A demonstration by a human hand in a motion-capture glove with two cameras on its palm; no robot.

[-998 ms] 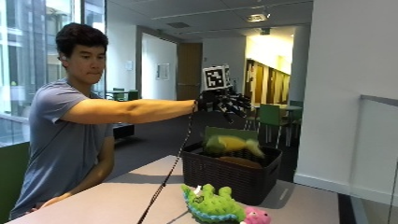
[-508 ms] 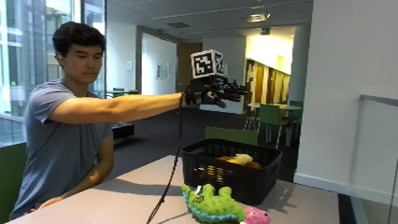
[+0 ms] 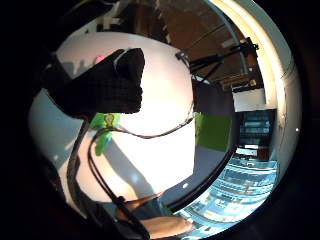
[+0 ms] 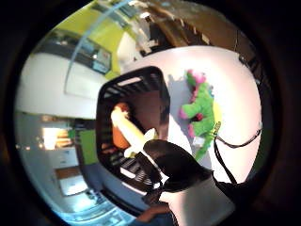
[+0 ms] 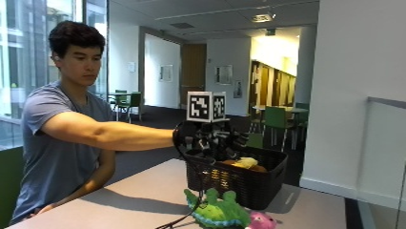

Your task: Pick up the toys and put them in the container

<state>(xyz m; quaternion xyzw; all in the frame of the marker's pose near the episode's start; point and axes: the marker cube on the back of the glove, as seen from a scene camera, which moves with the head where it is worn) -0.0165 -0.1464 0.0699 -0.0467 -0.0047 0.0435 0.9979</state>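
Person: seated at the table, right arm stretched out level toward the container, the other forearm resting on the tabletop
Right hand: black-gloved, held in the air above the near rim of the basket; the fingers hang spread and relaxed, and nothing is in them
Palm views: a gloved fingertip shows in the thumb side view with no toy against it; the basket lies below the palm
Container: a black slatted basket standing upright on the table, on the far side of the toys that are still out
Toy in the basket: a yellow and orange plush lies inside, its top just showing over the rim; the thumb side view shows it stretched along the basket floor
Green toy: a green plush with pink patches lies on the table just in front of the basket, also seen from above
Pink toy: a small pink plush lies touching the green one
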